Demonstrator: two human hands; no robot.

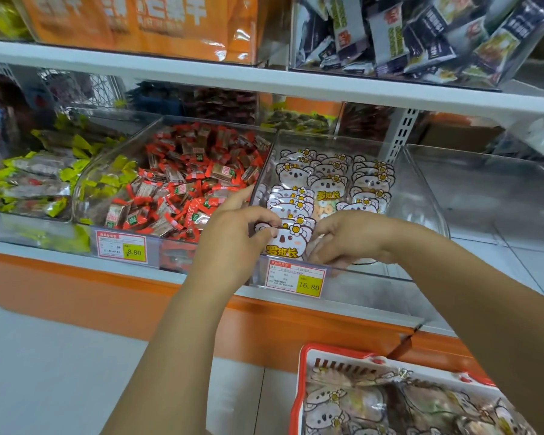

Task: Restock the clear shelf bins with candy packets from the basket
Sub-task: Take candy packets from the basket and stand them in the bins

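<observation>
A clear shelf bin (421, 202) holds several koala-shaped white candy packets in rows. The frontmost koala packet (288, 243) stands at the bin's front wall. My left hand (233, 237) grips its left edge with curled fingers. My right hand (349, 237) reaches in from the right, fingertips curled round the packet's right side. A red-rimmed basket (302, 384) at the bottom right holds more koala packets (343, 406).
A neighbouring bin of red-wrapped candies (186, 183) sits left of my hands, and a bin of yellow-green packets (35, 180) further left. An empty clear bin (490, 196) is on the right. Price tags (296, 277) hang on the shelf front. Upper shelf (264, 80) overhangs.
</observation>
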